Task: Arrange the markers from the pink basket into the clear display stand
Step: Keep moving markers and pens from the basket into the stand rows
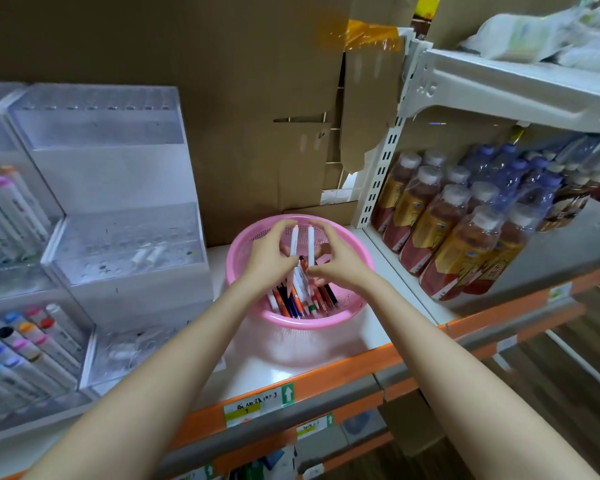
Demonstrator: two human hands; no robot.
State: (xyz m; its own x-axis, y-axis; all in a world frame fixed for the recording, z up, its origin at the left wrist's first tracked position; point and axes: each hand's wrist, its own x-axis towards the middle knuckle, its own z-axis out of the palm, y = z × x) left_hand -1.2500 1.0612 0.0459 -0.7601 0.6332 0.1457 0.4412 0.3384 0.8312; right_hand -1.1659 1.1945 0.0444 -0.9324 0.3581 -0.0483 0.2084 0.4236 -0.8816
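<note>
Shelving (278, 368) carries everything here. The stand (118, 168), tiered and clear, is at the left, and shrink-wrapped bottles (447, 237) fill the bay to the right. Between them, just beside the stand, sits the basket (302, 322), with both hands meeting over it. The left hand (271, 252) has its fingers curled round a white marker (294, 237) held upright. The right hand (340, 258) pinches a second white marker (311, 240) the same way, the two barrels side by side and nearly touching. Below them the remaining markers (298, 303) lie jumbled in the basket, leaning against its near wall in orange, black, blue and white. These look light, stiff and smooth, so a loose grip could let one slide. Mid-barrel is probably the best hold, leaving the lower end free to find a hole in the stand. Pulling one from the heap may drag its neighbours along, and the shallow basket looks light enough to shift.
</note>
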